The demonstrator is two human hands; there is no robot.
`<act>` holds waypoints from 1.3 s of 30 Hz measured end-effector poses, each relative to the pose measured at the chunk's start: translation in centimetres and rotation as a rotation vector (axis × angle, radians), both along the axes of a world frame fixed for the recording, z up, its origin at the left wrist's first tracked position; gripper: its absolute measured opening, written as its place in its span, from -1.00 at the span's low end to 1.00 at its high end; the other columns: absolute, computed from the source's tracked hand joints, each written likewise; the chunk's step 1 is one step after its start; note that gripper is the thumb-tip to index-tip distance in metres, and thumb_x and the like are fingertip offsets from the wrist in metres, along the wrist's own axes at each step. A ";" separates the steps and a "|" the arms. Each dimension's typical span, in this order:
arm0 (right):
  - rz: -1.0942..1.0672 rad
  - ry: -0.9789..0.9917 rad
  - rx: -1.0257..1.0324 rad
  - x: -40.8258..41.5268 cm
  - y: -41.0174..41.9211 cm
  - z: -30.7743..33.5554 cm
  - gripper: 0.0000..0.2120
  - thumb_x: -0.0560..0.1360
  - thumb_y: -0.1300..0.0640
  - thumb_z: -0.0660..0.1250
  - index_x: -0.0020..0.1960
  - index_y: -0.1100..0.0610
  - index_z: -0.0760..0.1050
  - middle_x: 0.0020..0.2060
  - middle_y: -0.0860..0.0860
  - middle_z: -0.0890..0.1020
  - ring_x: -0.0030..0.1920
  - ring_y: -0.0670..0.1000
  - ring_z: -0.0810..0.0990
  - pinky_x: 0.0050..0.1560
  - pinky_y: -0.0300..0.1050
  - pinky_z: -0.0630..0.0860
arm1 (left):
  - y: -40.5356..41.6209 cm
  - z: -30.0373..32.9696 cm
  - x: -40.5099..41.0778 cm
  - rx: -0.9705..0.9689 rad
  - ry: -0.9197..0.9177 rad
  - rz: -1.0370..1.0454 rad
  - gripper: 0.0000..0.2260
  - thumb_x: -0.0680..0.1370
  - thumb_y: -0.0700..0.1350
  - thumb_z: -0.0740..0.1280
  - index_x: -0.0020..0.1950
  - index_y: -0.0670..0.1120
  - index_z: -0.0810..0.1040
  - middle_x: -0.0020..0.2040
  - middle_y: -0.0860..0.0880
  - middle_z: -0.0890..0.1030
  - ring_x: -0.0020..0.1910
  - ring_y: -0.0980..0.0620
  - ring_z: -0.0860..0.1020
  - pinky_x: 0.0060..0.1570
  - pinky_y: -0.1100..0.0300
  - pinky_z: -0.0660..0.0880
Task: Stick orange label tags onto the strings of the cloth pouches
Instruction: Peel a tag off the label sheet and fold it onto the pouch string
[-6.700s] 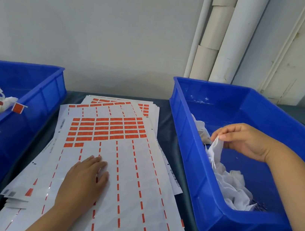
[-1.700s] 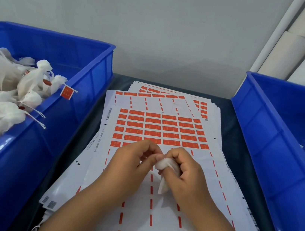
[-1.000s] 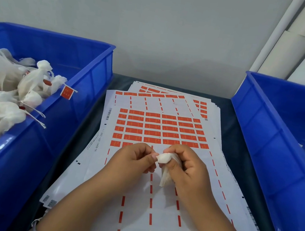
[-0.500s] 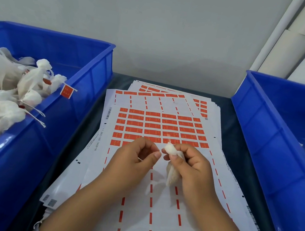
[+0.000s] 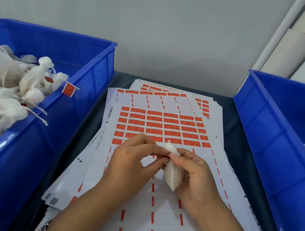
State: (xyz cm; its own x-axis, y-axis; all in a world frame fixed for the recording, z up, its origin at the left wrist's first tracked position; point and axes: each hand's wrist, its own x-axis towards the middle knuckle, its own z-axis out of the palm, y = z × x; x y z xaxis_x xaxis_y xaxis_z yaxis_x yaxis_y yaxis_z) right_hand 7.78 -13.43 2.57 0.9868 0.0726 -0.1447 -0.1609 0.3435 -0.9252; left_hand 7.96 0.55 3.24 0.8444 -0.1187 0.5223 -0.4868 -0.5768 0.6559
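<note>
The right hand [image 5: 193, 178] has its grip curled round a small white cloth pouch [image 5: 171, 174], thumb pressed at its gathered neck. The left hand [image 5: 131, 161] pinches at that same neck, fingertips meeting the right thumb; the string itself is too fine to make out. Both hands hover over the label sheet [image 5: 157, 128], just below its rows of orange tags. Left of the sheet a blue bin [image 5: 84, 94] holds tagged pouches [image 5: 9, 95]; right of it stands another blue bin [image 5: 274, 136], all on the dark tabletop [image 5: 230, 126].
</note>
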 end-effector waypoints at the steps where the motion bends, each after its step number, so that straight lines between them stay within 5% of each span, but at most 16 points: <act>1: -0.002 -0.003 -0.015 0.0 0.1 0.0 -0.85 0.32 0.14 0.37 -0.18 0.00 0.70 -0.15 0.01 0.71 -0.07 -0.02 0.68 -0.15 -0.22 0.60 | 0.1 0.0 0.0 0.007 0.001 0.009 -0.74 0.33 0.06 0.34 -0.10 -0.03 0.69 -0.21 0.36 0.40 -0.24 0.27 0.47 -0.11 0.59 0.36; 5: -0.007 -0.023 -0.060 -0.2 0.3 0.0 -0.80 0.43 0.20 0.34 -0.21 -0.03 0.70 -0.19 -0.02 0.71 -0.07 -0.04 0.68 -0.18 -0.25 0.59 | 0.1 -0.5 0.2 0.024 0.028 0.009 -0.92 0.38 -0.05 0.47 -0.18 0.07 0.61 -0.23 0.33 0.41 -0.12 0.32 0.45 -0.10 0.59 0.33; 14: -0.017 -0.020 -0.109 0.0 0.2 0.0 -0.78 0.49 0.22 0.31 -0.16 0.01 0.70 -0.11 -0.01 0.71 -0.02 0.01 0.67 0.00 -0.11 0.58 | 0.1 -1.4 0.4 0.110 0.112 0.030 -0.71 0.38 -0.03 0.44 -0.33 0.25 0.34 -0.15 0.29 0.40 0.04 0.39 0.31 -0.11 0.63 0.28; 18: -0.059 -0.022 -0.195 0.0 0.3 -0.2 -0.84 0.50 0.21 0.34 -0.13 0.04 0.68 -0.11 -0.08 0.71 -0.17 -0.05 0.65 -0.11 -0.16 0.55 | 0.0 -1.3 0.7 0.092 0.237 0.087 -0.79 0.48 -0.01 0.34 -0.27 0.18 0.35 -0.22 0.31 0.42 -0.09 0.35 0.42 -0.35 0.54 0.34; 21: -0.085 -0.018 -0.239 0.2 0.2 -0.4 -0.89 0.47 0.21 0.38 -0.07 0.06 0.65 -0.10 -0.10 0.70 -0.08 0.00 0.63 -0.13 -0.21 0.55 | -0.1 -1.1 0.8 0.066 0.306 0.112 -0.80 0.50 -0.01 0.33 -0.26 0.17 0.36 -0.27 0.27 0.45 -0.25 0.27 0.47 -0.44 0.55 0.32; 27: -0.102 -0.045 -0.325 0.3 0.2 -1.0 -0.82 0.45 0.26 0.40 -0.13 -0.03 0.59 -0.22 -0.23 0.65 -0.09 0.05 0.62 -0.18 -0.23 0.58 | 0.3 -0.9 0.9 0.083 0.281 0.132 -0.78 0.52 -0.03 0.31 -0.24 0.20 0.33 -0.28 0.28 0.42 -0.25 0.26 0.45 -0.36 0.55 0.37; 34: -0.047 -0.079 -0.356 0.4 0.2 -1.1 -0.60 0.41 0.35 0.38 0.04 -0.11 0.46 -0.18 -0.39 0.59 -0.07 -0.06 0.60 -0.28 -0.34 0.54 | 0.4 -1.3 1.2 0.117 0.221 0.184 -0.90 0.54 -0.02 0.26 -0.07 0.17 0.35 -0.23 0.33 0.34 -0.25 0.23 0.43 -0.31 0.54 0.26; 39: 0.004 -0.061 -0.373 0.4 0.0 -1.2 -0.57 0.37 0.37 0.38 0.05 -0.11 0.45 -0.12 -0.21 0.57 0.01 0.00 0.56 -0.22 -0.28 0.53 | 0.9 -1.5 1.8 0.041 0.234 0.311 -0.91 0.54 -0.01 0.26 -0.06 0.17 0.37 -0.24 0.31 0.37 -0.26 0.20 0.46 -0.31 0.49 0.33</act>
State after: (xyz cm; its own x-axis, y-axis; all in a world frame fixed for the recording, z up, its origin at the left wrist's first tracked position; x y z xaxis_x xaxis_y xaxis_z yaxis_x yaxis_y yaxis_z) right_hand 8.15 -13.44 1.33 0.9943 0.0295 -0.1028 -0.1023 -0.0196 -0.9946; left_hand 9.71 1.47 1.77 0.9390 0.1449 0.3120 -0.1249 -0.7015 0.7017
